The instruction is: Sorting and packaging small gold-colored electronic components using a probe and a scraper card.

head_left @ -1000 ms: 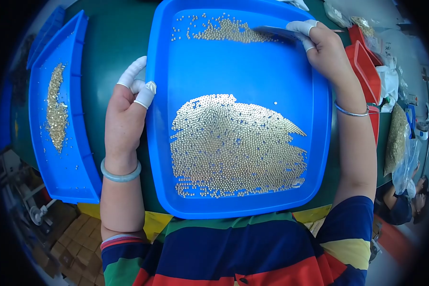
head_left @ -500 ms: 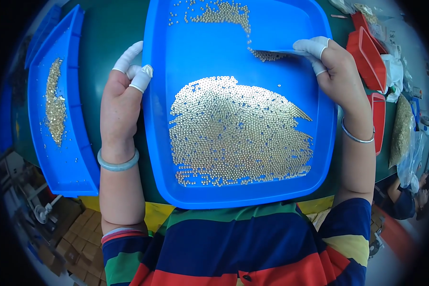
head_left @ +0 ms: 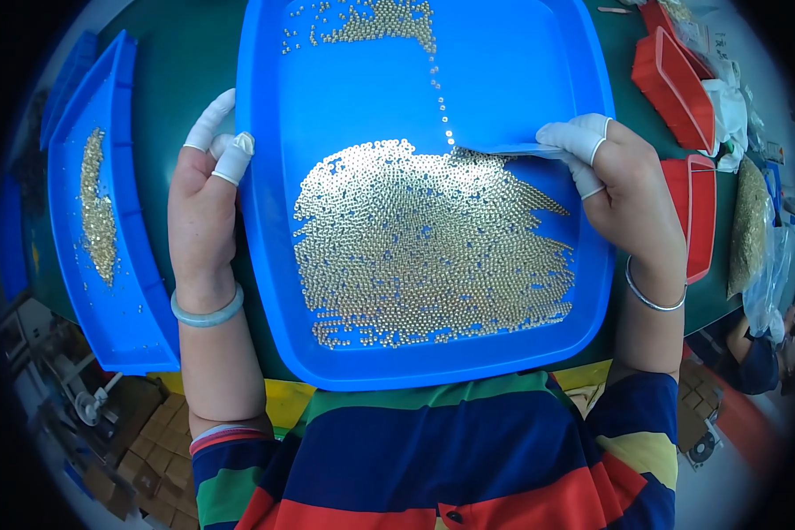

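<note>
One green bench (head_left: 172, 168): carries the trays and bins; its edges curve off into the dark rim.
Big blue tray (head_left: 468, 364): one, before the person, far edge cut off at the top.
Side trays: two at left; the long tray (head_left: 137, 331) holds a single strip of gold-coloured bits, the farther tray (head_left: 69, 75) is partly hidden.
Red bins (head_left: 676, 84): at least two at right, perhaps a third behind, hard to make out.
Hands: two; the left hand (head_left: 205, 194) is at the big tray's left rim, grip unclear; the right hand (head_left: 627, 181) pinches a plate.
Plate (head_left: 521, 150): one, thin, its tip at the bead patch's upper edge.
Gold beads: uncountable; one wide bead patch (head_left: 424, 234), one smaller heap (head_left: 375, 25) cropped above, one thin trail (head_left: 442, 108) between.
Since half a second ago: plate has reached the patch; trail has lengthened.
</note>
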A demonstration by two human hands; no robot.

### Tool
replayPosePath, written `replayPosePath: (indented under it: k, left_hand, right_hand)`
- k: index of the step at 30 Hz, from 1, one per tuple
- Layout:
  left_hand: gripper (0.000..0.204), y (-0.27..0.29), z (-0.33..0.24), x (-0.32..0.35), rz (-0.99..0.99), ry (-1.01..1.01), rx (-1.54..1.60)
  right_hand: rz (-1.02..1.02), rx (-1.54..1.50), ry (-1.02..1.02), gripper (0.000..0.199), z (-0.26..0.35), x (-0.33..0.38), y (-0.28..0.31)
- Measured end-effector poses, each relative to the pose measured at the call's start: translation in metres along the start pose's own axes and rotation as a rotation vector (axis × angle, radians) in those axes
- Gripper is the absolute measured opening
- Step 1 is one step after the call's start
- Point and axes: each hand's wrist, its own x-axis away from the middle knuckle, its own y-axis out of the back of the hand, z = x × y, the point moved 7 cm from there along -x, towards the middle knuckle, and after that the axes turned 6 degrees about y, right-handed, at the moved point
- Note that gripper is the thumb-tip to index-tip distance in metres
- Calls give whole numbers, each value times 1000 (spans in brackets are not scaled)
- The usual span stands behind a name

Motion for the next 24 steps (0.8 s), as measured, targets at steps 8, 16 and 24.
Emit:
replayPosePath:
  k: [8,16,24]
  left_hand:
    - [48,-7,-4,-2,44,-21,44]
    - [47,-2,-3,-3,53,0,74]
    - [47,-7,-3,-4,36,3,65]
  right_hand:
    - [-7,-80,-113,22,-8,9,1]
    - [-64,-59,-182,28,-23,12,3]
    - [-80,-134,-125,28,-24,14,5]
